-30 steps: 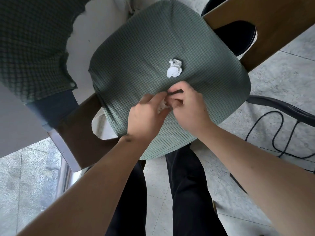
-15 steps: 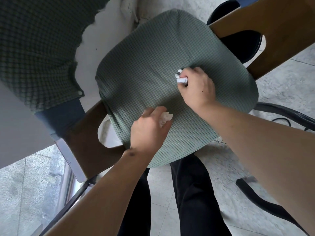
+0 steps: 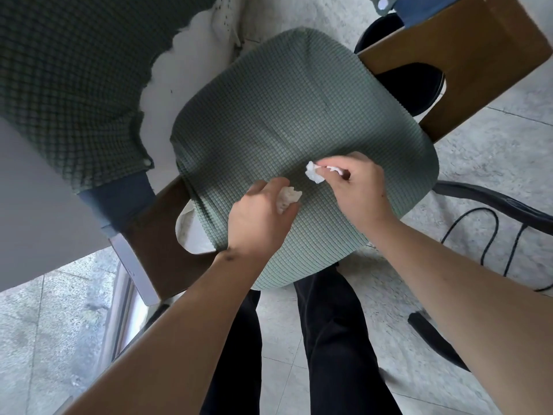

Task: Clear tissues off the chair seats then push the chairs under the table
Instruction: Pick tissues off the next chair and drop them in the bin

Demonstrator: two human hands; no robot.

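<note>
Fingers (image 3: pixel 330 169) pinch a tissue (image 3: pixel 313 172) above the seat's (image 3: pixel 284 115) near edge.

Bare forearms (image 3: pixel 167 342), black trousers (image 3: pixel 335 339)

The chair seat (image 3: pixel 299 121) wore a sage-green cover with a fine raised grid. Both crumpled tissues were white, one (image 3: pixel 314 172) pinched by the right hand (image 3: pixel 359 190), one (image 3: pixel 288 198) in the left hand (image 3: pixel 260 217). The chair back (image 3: pixel 466 52) was mid-brown wood. A cloth (image 3: pixel 65 79) at upper left showed a small dark green check. The floor (image 3: pixel 493 151) was speckled pale grey tile, the cable (image 3: pixel 484 232) on it black, and the trousers (image 3: pixel 335 339) black.
</note>
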